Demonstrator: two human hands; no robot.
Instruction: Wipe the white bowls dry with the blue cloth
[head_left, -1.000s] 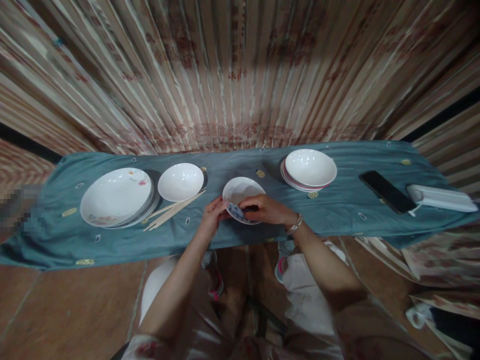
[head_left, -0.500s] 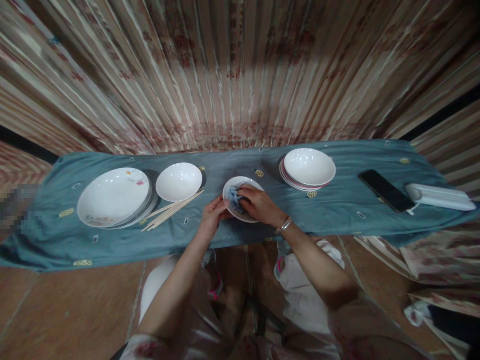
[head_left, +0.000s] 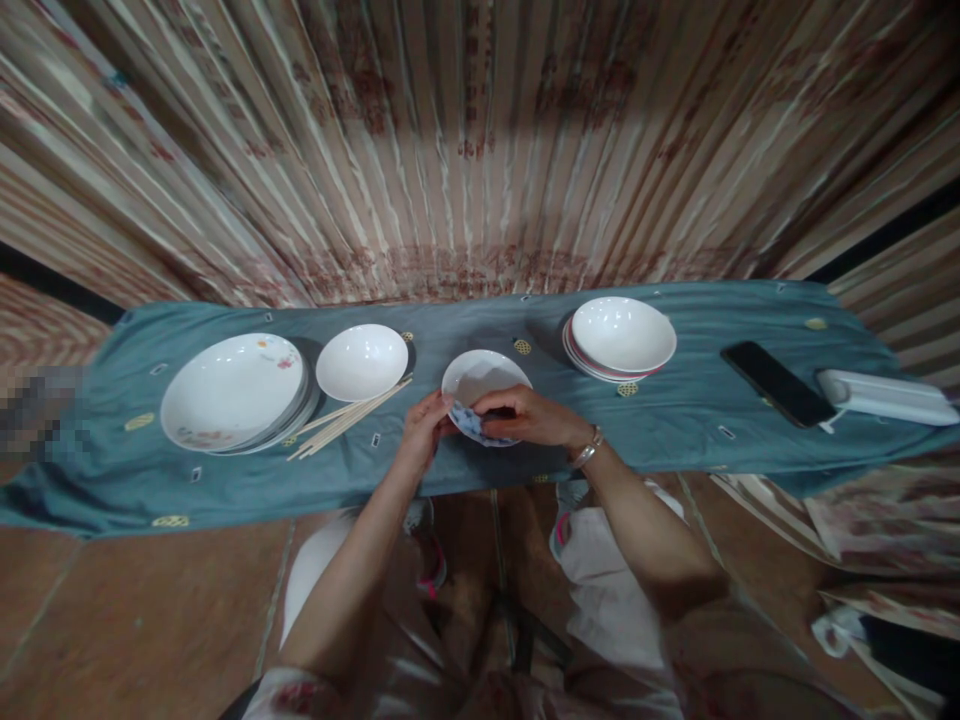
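A small white bowl (head_left: 484,371) is at the middle of the table, near its front edge. My left hand (head_left: 426,425) grips the bowl's left rim, thumb on the edge and fingers round the outside. Inside the bowl, my right hand (head_left: 529,415) is closed on a blue and white cloth (head_left: 469,422), pressed against the near inner side. Part of the cloth is hidden under the fingers. Left of the bowl lie several light wooden chopsticks (head_left: 349,420), beside another white bowl (head_left: 362,362).
A stack of white plates (head_left: 232,392) with floral marks stands at the left. To the right are stacked bowls (head_left: 624,335), a black phone (head_left: 778,383) and a white device (head_left: 889,395). A blue-green cloth covers the table (head_left: 450,325); a curtain (head_left: 480,150) hangs behind.
My right hand has moved the cloth from the bowl's centre-left toward its near side. The cloth now looks flatter, and my left hand keeps its hold on the rim.
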